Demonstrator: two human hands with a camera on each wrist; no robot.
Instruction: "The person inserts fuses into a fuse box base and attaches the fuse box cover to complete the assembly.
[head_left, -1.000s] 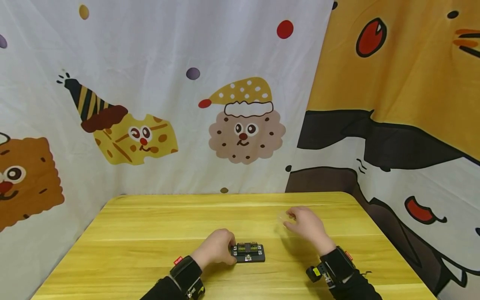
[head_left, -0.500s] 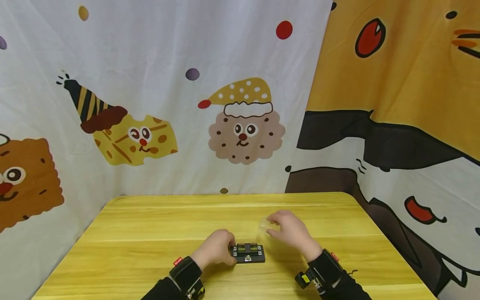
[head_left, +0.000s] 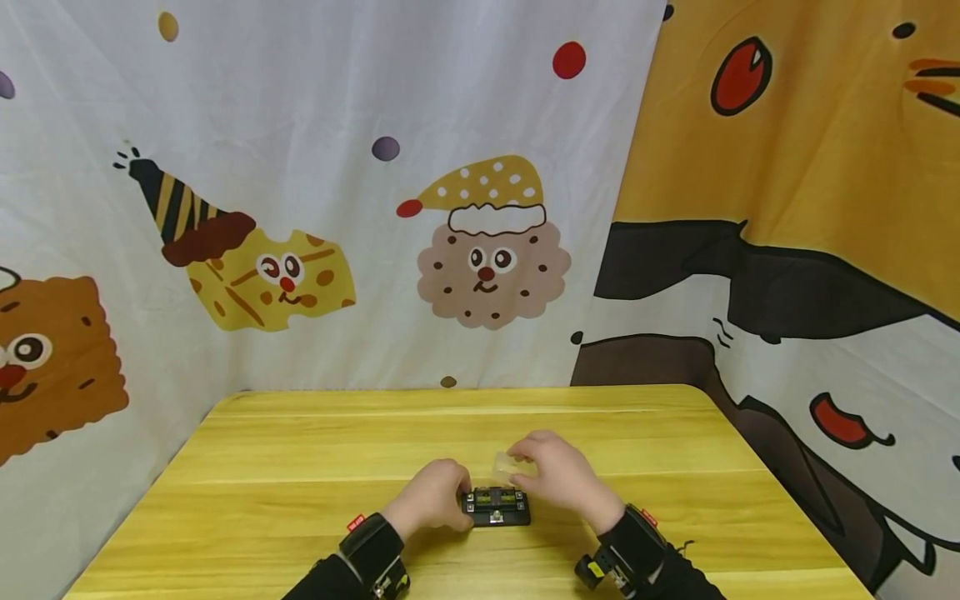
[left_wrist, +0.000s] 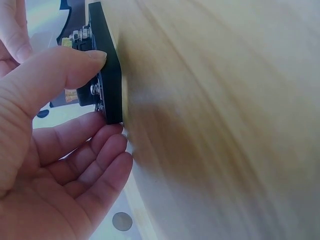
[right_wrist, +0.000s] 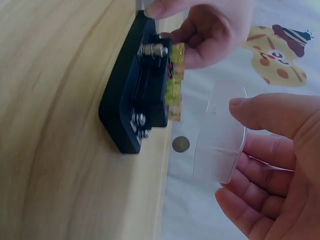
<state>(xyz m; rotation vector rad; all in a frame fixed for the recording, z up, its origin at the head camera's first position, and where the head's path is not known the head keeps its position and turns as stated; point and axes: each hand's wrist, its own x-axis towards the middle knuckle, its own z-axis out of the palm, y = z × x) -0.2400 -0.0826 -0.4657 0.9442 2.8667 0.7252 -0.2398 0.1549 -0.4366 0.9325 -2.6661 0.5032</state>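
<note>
A black fuse block (head_left: 497,507) lies flat on the wooden table, with yellow fuses (right_wrist: 173,95) in its raised middle and metal bolts (right_wrist: 139,120) around them. My left hand (head_left: 433,496) grips its left end, thumb on the near edge and fingers on the far side. Above and just behind the block, my right hand (head_left: 558,472) holds a clear plastic cover (head_left: 504,467) between thumb and fingers. In the right wrist view the clear cover (right_wrist: 218,140) faces the fuses with a gap between them. My left thumb (left_wrist: 85,62) presses the base rim.
The light wooden table (head_left: 337,433) extends around both hands. Behind it hangs a white curtain (head_left: 315,167) with cartoon prints, and an orange and brown printed part (head_left: 810,167) covers the right side.
My right hand has moved left and slightly nearer, bringing the clear cover from the right to above the back of the fuse block. My left hand has stayed on the block.
</note>
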